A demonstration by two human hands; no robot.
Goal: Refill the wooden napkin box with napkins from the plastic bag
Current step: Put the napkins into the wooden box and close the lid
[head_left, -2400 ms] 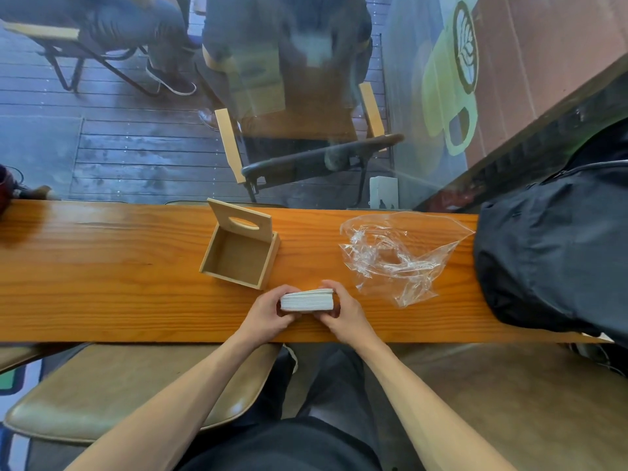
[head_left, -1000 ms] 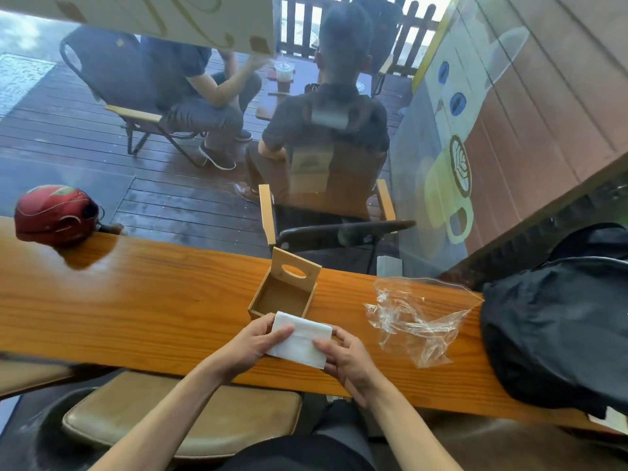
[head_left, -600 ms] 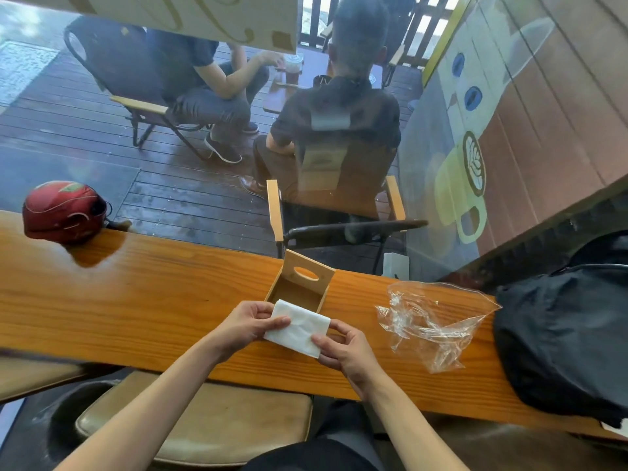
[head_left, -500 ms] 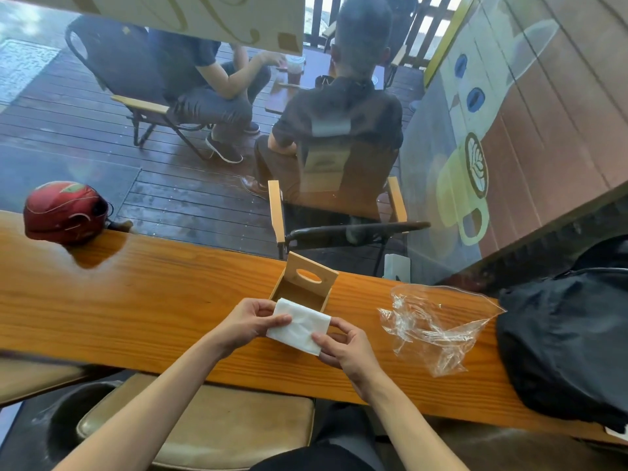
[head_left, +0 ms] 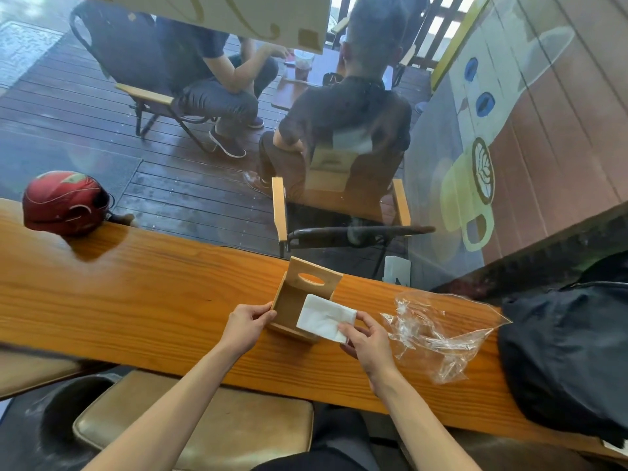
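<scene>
white napkins [head_left: 323, 319] tilted, long axis left-right over box [head_left: 289, 300].

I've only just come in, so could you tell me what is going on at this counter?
A person is refilling a wooden napkin box on the counter. The right hand pinches a white stack of napkins at its near corner and holds it tilted over the box's open top, not yet seated inside. The left hand steadies the box's left wall. The plastic bag lies crumpled to the right.
</scene>
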